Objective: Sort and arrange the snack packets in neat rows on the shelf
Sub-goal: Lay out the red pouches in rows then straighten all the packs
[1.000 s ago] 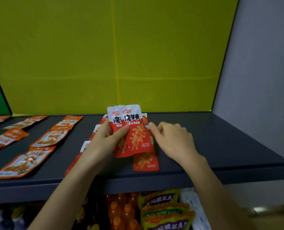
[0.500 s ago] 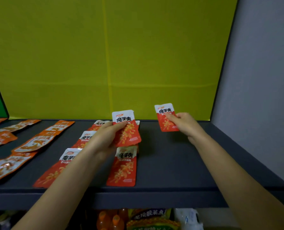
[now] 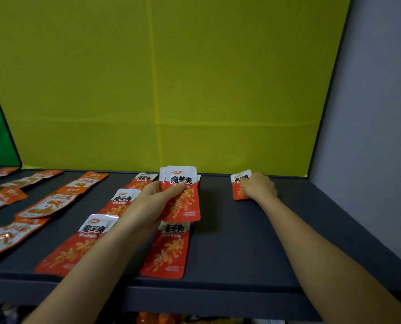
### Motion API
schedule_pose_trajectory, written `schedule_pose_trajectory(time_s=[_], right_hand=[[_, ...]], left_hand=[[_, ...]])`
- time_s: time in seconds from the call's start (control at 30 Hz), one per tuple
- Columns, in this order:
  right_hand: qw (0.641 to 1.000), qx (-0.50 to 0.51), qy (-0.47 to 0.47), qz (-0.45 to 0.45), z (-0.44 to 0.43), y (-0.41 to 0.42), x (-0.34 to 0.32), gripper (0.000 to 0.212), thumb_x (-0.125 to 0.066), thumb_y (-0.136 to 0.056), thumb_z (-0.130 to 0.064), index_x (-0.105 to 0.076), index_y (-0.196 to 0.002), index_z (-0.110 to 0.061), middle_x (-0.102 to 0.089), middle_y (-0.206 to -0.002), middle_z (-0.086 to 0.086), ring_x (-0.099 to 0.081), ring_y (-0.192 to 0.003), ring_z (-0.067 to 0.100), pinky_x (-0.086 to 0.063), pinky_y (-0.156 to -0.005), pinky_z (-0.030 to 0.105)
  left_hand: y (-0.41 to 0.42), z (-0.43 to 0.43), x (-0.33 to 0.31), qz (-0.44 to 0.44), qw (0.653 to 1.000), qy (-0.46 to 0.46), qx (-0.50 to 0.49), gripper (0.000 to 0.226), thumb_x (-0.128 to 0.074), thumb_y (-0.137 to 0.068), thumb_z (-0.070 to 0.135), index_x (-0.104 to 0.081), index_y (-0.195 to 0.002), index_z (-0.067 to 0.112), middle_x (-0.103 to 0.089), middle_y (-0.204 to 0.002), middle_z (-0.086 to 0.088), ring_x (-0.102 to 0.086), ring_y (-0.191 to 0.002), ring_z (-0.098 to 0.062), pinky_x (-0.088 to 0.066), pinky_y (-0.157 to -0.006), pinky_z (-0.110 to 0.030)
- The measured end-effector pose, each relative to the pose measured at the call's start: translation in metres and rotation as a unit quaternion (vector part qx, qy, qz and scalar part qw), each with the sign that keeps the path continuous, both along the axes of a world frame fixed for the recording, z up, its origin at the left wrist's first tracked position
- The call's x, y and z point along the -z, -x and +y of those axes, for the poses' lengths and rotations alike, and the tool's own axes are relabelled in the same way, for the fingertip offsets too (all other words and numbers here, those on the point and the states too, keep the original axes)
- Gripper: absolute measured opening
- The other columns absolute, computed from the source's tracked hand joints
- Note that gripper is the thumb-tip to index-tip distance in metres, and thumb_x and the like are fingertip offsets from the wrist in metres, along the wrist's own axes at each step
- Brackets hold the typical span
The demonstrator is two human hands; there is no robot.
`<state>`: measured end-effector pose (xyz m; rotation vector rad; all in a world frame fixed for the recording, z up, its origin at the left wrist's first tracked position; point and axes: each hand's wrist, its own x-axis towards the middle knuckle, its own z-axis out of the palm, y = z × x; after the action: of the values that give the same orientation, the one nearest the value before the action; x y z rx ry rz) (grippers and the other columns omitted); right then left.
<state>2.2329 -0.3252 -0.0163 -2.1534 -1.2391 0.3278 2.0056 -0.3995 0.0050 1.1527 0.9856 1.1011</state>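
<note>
My left hand (image 3: 155,202) grips a small stack of red-and-white snack packets (image 3: 183,195) just above the dark shelf (image 3: 241,242), thumb across the top packet. My right hand (image 3: 259,187) holds a single red packet (image 3: 239,185) down flat near the back of the shelf, to the right of the stack. Three red packets (image 3: 124,202) lie in a column left of my left hand, the nearest one (image 3: 77,249) partly under my forearm. Another red packet (image 3: 169,251) lies below the held stack.
Orange packets (image 3: 49,204) lie in rows on the shelf's left part. A yellow back panel (image 3: 171,90) and a grey side wall (image 3: 370,160) close the shelf. Bottles and packets on the lower shelf (image 3: 162,319) show under the front edge.
My right hand has carried a single red packet from the stack to the right and lowered it flat onto the shelf near the back. My left hand keeps holding the stack.
</note>
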Motion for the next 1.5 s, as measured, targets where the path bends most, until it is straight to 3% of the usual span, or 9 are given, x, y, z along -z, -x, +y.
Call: schedule_pose_trajectory(time_s=[0.17,0.5,0.67,0.73,0.9,1.13,1.3,1.4,1.5], right_hand=[[0.999,-0.002,-0.003,-0.042,-0.003,-0.001,0.001,0.049,-0.05,-0.091,-0.033,-0.041,-0.128,-0.002,-0.051,-0.132,0.016,-0.048,-0.122,0.035,-0.043,-0.092,0.038],[0.994,-0.017,-0.013,-0.111,-0.016,-0.005,-0.012,0.048,-0.042,-0.095,-0.042,-0.044,-0.124,-0.003,-0.052,-0.13,0.017,-0.049,-0.121,0.036,-0.042,-0.093,0.04],[0.968,-0.241,-0.046,0.058,-0.063,0.008,-0.048,0.047,-0.028,-0.097,-0.047,-0.059,-0.078,-0.017,-0.063,-0.069,0.002,-0.054,-0.061,0.017,-0.039,-0.063,0.026],[0.942,-0.322,-0.011,0.09,-0.093,0.012,-0.051,0.047,-0.036,-0.093,-0.053,-0.061,-0.076,-0.017,-0.063,-0.066,0.002,-0.046,-0.048,0.008,-0.036,-0.054,0.02],[0.929,-0.362,0.007,0.076,-0.133,-0.009,-0.042,0.04,-0.058,-0.083,-0.048,-0.069,-0.082,-0.01,-0.073,-0.078,0.011,-0.049,-0.047,0.002,-0.04,-0.073,0.029],[0.934,-0.29,-0.089,0.186,-0.14,-0.061,-0.042,0.006,-0.058,-0.089,-0.021,-0.063,-0.091,-0.019,-0.064,-0.052,-0.013,-0.046,-0.043,-0.003,-0.037,-0.049,0.009],[0.923,-0.242,-0.147,0.261,-0.115,-0.075,-0.041,0.023,-0.057,-0.09,-0.019,-0.059,-0.113,-0.02,-0.066,-0.09,-0.006,-0.056,-0.082,0.008,-0.04,-0.076,0.024],[0.923,-0.236,-0.132,0.274,-0.101,-0.064,-0.037,0.021,-0.062,-0.087,-0.021,-0.063,-0.107,-0.015,-0.067,-0.087,-0.005,-0.058,-0.08,0.01,-0.04,-0.082,0.029],[0.922,-0.231,-0.138,0.279,-0.087,-0.051,-0.032,0.031,-0.064,-0.085,-0.016,-0.062,-0.113,-0.003,-0.067,-0.09,0.001,-0.059,-0.075,0.009,-0.043,-0.079,0.025]], left_hand=[[-0.004,0.003,0.003,0.03,0.999,-0.015,0.004,0.023,-0.063,-0.084,0.023,-0.058,-0.101,0.008,-0.07,-0.076,-0.002,-0.066,-0.057,-0.007,-0.05,-0.057,-0.024],[-0.016,-0.013,0.003,0.07,0.995,-0.064,-0.002,0.02,-0.063,-0.085,0.023,-0.057,-0.1,0.01,-0.069,-0.08,-0.001,-0.066,-0.056,-0.002,-0.052,-0.05,-0.016],[-0.029,-0.025,0.006,0.084,0.992,-0.095,0.001,0.024,-0.065,-0.083,0.025,-0.057,-0.102,0.013,-0.072,-0.089,0.0,-0.069,-0.069,-0.006,-0.053,-0.061,-0.023],[-0.04,-0.033,0.007,0.085,0.989,-0.117,0.006,0.026,-0.066,-0.083,0.024,-0.058,-0.105,0.014,-0.072,-0.093,-0.001,-0.07,-0.077,-0.009,-0.056,-0.069,-0.027],[-0.072,-0.054,0.014,0.093,0.987,-0.122,0.04,0.035,-0.069,-0.079,0.027,-0.056,-0.108,0.011,-0.071,-0.102,-0.007,-0.07,-0.091,-0.019,-0.056,-0.083,-0.039],[-0.094,-0.07,0.03,0.153,0.982,-0.091,0.067,0.006,-0.052,-0.091,0.021,-0.053,-0.097,0.02,-0.065,-0.097,0.003,-0.063,-0.087,-0.011,-0.051,-0.081,-0.033],[-0.093,-0.073,0.032,0.354,0.909,-0.212,0.065,0.025,-0.054,-0.088,0.036,-0.052,-0.097,0.012,-0.062,-0.1,-0.003,-0.058,-0.096,-0.019,-0.048,-0.086,-0.036],[-0.097,-0.075,0.035,0.511,0.809,-0.29,0.011,0.035,-0.047,-0.088,0.049,-0.05,-0.094,0.014,-0.057,-0.099,-0.001,-0.05,-0.101,-0.021,-0.036,-0.089,-0.033],[-0.098,-0.075,0.039,0.554,0.767,-0.322,-0.025,0.043,-0.04,-0.088,0.056,-0.053,-0.104,0.018,-0.06,-0.109,0.002,-0.052,-0.104,-0.018,-0.034,-0.09,-0.031]])
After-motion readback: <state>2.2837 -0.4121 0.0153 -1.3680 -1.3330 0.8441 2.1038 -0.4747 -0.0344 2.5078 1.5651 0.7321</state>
